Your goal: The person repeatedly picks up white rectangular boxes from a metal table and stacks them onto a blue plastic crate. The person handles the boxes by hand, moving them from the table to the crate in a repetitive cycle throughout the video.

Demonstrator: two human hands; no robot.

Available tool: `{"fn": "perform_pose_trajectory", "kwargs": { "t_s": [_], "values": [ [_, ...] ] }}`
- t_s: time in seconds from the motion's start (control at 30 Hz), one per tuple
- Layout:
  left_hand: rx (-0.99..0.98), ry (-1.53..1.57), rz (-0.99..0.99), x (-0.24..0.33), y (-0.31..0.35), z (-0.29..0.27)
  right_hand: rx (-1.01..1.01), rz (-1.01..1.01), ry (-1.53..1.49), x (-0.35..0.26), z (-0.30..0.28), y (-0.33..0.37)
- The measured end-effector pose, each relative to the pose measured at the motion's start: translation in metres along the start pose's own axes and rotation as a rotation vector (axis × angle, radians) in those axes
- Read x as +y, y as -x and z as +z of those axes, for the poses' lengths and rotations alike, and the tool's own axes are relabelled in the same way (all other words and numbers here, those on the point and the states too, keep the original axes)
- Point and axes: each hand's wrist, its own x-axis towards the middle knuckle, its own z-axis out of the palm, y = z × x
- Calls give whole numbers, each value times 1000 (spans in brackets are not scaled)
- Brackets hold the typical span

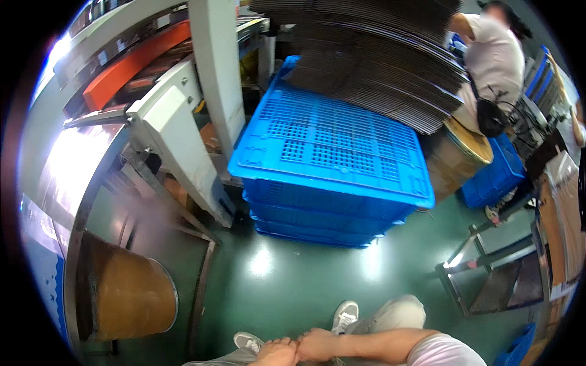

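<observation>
Both hands are together at the lower edge, low in front of the seat of the view. The left hand (276,352) and the right hand (316,344) touch, fingers bent and resting against each other (whether they are clenched, or have anything between them, I cannot tell). Pale trousers (400,312) and two light sneakers (346,314) are close around them, the shoes on a glossy green floor (293,283).

Ahead, well apart from the hands, a stack of blue crates (342,194) stands on that floor, its perforated top face upward. A tall pile of dark corrugated sheets (372,70) lies over the far part of this top, some edges overhanging on the right.

To the left is a machine with a white post (217,67) and an orange-red bar (135,68); nearer, a brown drum (134,299) sits behind a metal leg (204,287). On the right, beyond the sheets, a co-worker (497,64) in a pale top carries a black bag (490,116), just beside another brown drum (458,160). A separate blue crate (491,177) and a metal stand (488,259) are also on that side.
</observation>
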Motion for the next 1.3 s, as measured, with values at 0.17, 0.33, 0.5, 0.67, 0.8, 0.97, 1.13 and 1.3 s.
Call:
{"fn": "perform_pose_trajectory", "kwargs": {
  "t_s": [0.17, 0.33, 0.5, 0.67, 0.8, 0.97, 1.13, 1.3],
  "values": [
    [5, 108, -48, -20, -13, -14, 176, 8, -61, 18, -7, -19],
    [-45, 5, -149, -39, -23, -35, 114, 112, -213, 35, 16, -57],
    [313, 565, -390, 20, 17, -25, 252, 771, -244, -11, -9, -10],
    [203, 692, -446, 59, 102, -46, 62, 653, -381, -100, -89, 59],
    [259, 781, -559, 70, 190, -58, -51, 489, -336, -150, -171, 86],
    [668, 1016, -893, 66, 275, -17, -145, 268, -169, -177, -257, 87],
    [885, 1173, -970, 117, 345, -15, -198, 163, 66, -187, -356, 62],
    [826, 1148, -1041, 172, 385, 35, -130, 181, 193, -218, -432, 14]
  ]
}}
